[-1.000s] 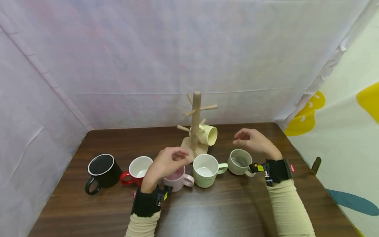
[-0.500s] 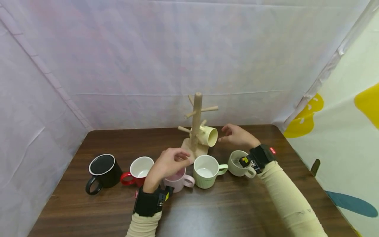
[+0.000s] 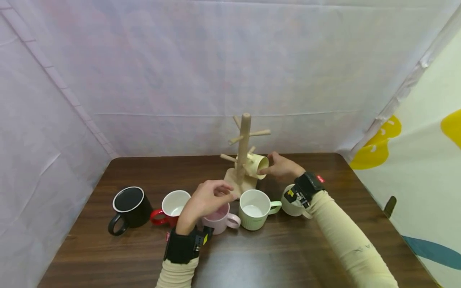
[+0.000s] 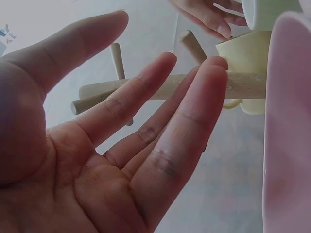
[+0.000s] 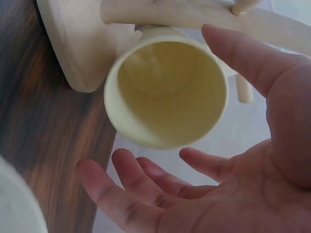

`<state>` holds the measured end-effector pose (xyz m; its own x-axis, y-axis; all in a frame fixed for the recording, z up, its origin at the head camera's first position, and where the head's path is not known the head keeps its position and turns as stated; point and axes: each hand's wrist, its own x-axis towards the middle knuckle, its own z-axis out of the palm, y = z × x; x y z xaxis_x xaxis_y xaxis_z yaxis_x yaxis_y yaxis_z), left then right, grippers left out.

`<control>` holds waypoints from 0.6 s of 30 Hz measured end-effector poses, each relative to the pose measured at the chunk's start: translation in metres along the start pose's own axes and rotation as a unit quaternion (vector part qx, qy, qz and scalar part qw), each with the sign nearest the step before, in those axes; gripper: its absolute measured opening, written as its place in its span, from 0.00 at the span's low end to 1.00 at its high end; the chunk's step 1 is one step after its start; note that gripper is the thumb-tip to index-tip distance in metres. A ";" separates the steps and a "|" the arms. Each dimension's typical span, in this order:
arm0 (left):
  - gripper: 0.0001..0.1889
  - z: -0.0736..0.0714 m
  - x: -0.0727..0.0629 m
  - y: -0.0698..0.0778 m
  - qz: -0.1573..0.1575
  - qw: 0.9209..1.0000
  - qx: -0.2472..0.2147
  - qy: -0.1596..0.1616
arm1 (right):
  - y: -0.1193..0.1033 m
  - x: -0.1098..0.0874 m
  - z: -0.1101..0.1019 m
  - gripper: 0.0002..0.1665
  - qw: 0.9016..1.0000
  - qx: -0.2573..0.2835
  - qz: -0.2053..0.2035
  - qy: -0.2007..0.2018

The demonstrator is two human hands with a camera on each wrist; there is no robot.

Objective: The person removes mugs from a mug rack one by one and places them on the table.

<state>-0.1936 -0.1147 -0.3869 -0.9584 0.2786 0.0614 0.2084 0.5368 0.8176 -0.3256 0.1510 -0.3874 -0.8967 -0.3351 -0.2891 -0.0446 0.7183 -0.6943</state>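
Note:
A pale yellow mug (image 5: pixel 165 94) hangs sideways on a low peg of the wooden mug tree (image 3: pixel 245 144), its mouth toward the right. My right hand (image 3: pixel 284 166) is at that mouth, thumb and fingers spread to either side of the rim in the right wrist view, not closed round it. Over the pink mug (image 3: pixel 221 224) hovers my left hand (image 3: pixel 209 200), fingers loosely bent and holding nothing; in the left wrist view its palm (image 4: pixel 97 184) faces the mug tree. The pink mug's far side is partly hidden under this hand.
On the brown table (image 3: pixel 252 260) a black mug (image 3: pixel 135 208) and a red mug (image 3: pixel 173 208) stand left of the pink one. A light green ribbed mug (image 3: pixel 253 216) and a grey-beige mug (image 3: pixel 291 208), partly covered by my right wrist, stand to the right. White cloth (image 3: pixel 180 72) hangs behind.
My right hand has moved left from above the grey-beige mug to the yellow mug's mouth, fingers now beside its rim. My left hand has stayed over the pink mug.

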 end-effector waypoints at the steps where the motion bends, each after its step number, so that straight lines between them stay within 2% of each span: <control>1: 0.11 0.000 0.000 0.000 0.001 1.000 -0.001 0.001 | 0.000 0.001 0.001 0.47 1.000 -0.003 -0.002 0.003; 5: 0.12 0.000 -0.002 0.001 0.002 1.000 -0.004 0.001 | -0.001 0.007 0.007 0.45 1.000 -0.006 -0.006 0.002; 12: 0.12 0.003 0.000 0.002 0.007 1.000 -0.006 0.002 | -0.002 0.017 0.010 0.47 0.996 -0.080 -0.005 0.033; 18: 0.12 0.008 0.003 0.005 0.008 1.000 -0.007 -0.006 | 0.004 0.020 0.016 0.38 0.999 -0.004 0.013 0.043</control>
<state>-0.1935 -0.1052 -0.3876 -0.9526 0.2968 0.0667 0.2202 0.5216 0.8243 -0.3366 0.1372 -0.4061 -0.9322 -0.2628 -0.2490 -0.0241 0.7313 -0.6817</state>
